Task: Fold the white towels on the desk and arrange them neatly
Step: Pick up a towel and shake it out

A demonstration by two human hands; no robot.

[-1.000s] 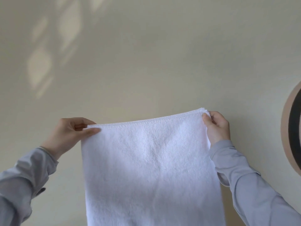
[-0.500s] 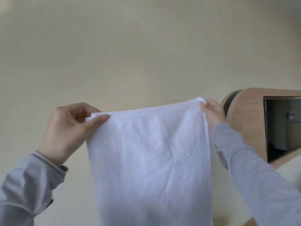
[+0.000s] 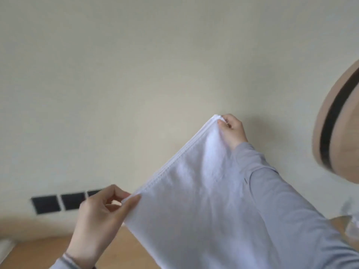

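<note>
We see no readable writing. Our left hand point(image 3: 97, 216) and right hand point(image 3: 232, 131) pinch the stitched top corners of the plain white towel point(image 3: 194, 206), hanging tilted above the table point(image 3: 124, 253).

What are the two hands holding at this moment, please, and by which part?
One white towel, held up by its hemmed top edge: left hand pinches one corner, right hand the other.

White terry towel point(image 3: 194, 210) runs off bottom edge; round wooden black-banded object point(image 3: 346, 142) cropped right; black wall rectangles point(image 3: 46, 204) blurred, one partly behind left hand point(image 3: 97, 220).
</note>
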